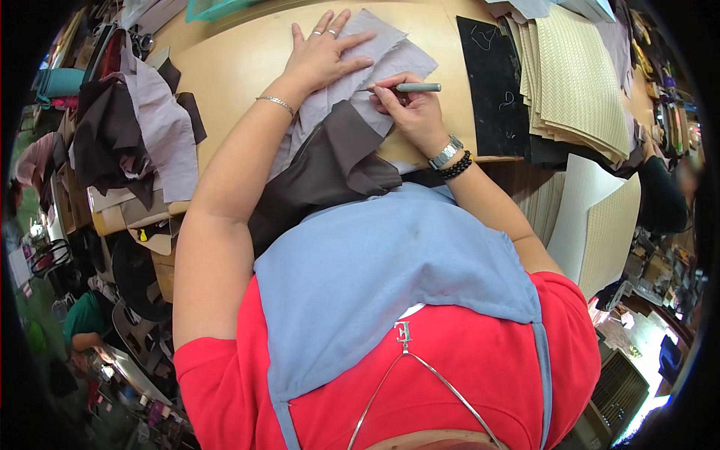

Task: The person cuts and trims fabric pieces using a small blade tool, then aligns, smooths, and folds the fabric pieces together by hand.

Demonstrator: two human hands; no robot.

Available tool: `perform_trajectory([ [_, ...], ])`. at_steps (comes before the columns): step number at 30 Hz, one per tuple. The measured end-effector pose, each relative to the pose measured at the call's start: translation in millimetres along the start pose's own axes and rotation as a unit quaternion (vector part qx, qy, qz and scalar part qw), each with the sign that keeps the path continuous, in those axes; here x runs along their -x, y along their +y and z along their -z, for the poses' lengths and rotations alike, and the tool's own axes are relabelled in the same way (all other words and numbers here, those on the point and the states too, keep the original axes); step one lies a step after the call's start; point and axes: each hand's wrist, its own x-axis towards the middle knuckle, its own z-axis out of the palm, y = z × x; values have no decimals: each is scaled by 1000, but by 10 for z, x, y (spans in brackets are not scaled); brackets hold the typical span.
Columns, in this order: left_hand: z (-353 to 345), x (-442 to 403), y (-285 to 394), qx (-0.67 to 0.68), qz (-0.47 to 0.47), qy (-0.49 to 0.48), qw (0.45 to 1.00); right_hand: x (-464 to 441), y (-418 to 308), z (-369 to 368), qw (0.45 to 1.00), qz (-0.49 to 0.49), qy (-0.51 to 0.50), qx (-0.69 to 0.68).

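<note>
My left hand [324,58] lies flat with fingers spread on a pale lilac-grey cloth [386,31], pressing it to the table. My right hand [411,112] is closed around a grey-green pen [420,88], its thin tip pointing left at the cloth, close to my left fingers. Whether the tip touches the cloth I cannot tell. Between my forearms a dark brown piece of material [330,161] is bunched up, reaching from the lilac cloth down over the table's near edge to my blue apron [397,262].
Dark and lilac pieces of material [161,127] lie on the left of the wooden table [232,60]. On the right are a black sheet [486,90] with loose threads and a stack of cream woven-textured sheets [577,82]. A teal tray [217,7] sits at the far edge.
</note>
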Motion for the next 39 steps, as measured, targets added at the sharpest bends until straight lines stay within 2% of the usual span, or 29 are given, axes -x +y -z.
perform_trajectory([
  [4,-7,3,-3,7,-1,4,1000,-25,6,4,999,-5,-4,47],
  [7,-5,2,3,6,1,3,1000,-45,17,-8,997,30,-18,63],
  [16,-19,-10,-19,-9,-9,6,1000,13,-12,-96,996,13,-68,51],
  [22,46,48,52,14,-11,20,1000,83,-61,-105,986,4,-96,139],
  [24,134,148,101,16,-14,14,1000,90,-49,-73,981,27,-95,169],
  [27,405,544,180,155,14,-35,987,92,-12,-65,979,38,-88,179],
  [31,650,1077,322,140,4,-16,990,103,-28,-98,988,17,-69,136],
  [33,686,1210,335,105,-7,-6,994,93,7,-113,989,39,-59,132],
  [39,473,1351,386,105,-26,52,993,103,7,-99,982,55,-50,173],
])
